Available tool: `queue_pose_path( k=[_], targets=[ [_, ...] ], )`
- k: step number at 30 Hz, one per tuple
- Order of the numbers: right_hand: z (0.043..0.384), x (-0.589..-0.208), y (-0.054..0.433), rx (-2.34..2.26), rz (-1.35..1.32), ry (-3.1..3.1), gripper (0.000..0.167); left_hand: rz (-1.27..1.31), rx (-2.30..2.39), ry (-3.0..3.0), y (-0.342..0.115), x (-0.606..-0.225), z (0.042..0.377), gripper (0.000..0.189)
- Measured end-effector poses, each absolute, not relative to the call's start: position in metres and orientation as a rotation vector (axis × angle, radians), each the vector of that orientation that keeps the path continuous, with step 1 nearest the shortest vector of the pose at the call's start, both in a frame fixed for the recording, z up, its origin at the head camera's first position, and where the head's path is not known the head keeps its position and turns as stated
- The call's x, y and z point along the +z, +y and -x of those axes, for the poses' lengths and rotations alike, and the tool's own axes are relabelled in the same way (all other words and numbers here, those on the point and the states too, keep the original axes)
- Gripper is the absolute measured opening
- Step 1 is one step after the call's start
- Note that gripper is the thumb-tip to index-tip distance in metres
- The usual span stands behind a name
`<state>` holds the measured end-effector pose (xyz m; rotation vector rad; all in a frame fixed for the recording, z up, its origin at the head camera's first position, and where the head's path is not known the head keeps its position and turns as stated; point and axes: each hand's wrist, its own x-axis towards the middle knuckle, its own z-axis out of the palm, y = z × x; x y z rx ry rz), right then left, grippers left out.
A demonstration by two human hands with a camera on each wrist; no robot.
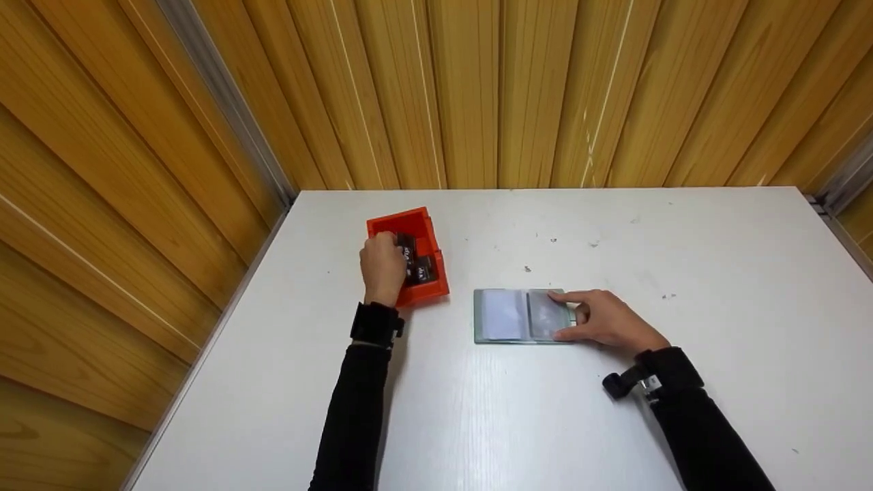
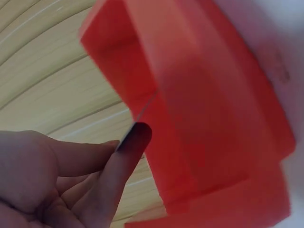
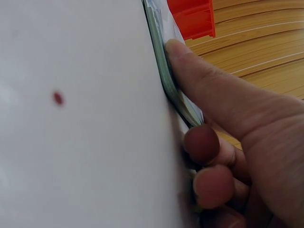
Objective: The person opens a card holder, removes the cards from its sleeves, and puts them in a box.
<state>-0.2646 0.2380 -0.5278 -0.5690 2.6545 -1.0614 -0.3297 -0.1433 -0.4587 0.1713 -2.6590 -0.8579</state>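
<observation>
My left hand (image 1: pixel 383 267) reaches over a red plastic bin (image 1: pixel 436 273). In the left wrist view its thumb and fingers pinch a thin card (image 2: pixel 145 107), seen edge-on at the bin's opening. Several dark cards with pale print (image 1: pixel 424 270) lie inside the bin. To the right, a small card holder (image 1: pixel 503 315) with a pale green cover and clear sleeves lies spread on the table. My right hand (image 1: pixel 614 319) holds its right side; in the right wrist view the thumb rests on the sleeves and the other fingers curl by the edge, partly hidden.
Both items are on a white table (image 1: pixel 436 423) with small dark scuffs toward the back. Wood-patterned panels (image 1: pixel 470 95) rise behind the table and along its left side. Each wrist wears a black band, and a small camera (image 1: pixel 617 386) sticks out from the right one.
</observation>
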Motion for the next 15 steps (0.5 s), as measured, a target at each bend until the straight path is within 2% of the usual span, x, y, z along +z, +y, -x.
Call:
queue_pose_path(
  k=[15],
  targets=[
    [0.263,-0.525,0.237,-1.051,0.516,2.648,0.080,-0.141,-0.516,-2.749,-0.129,-0.479,0.332,0.019]
  ],
)
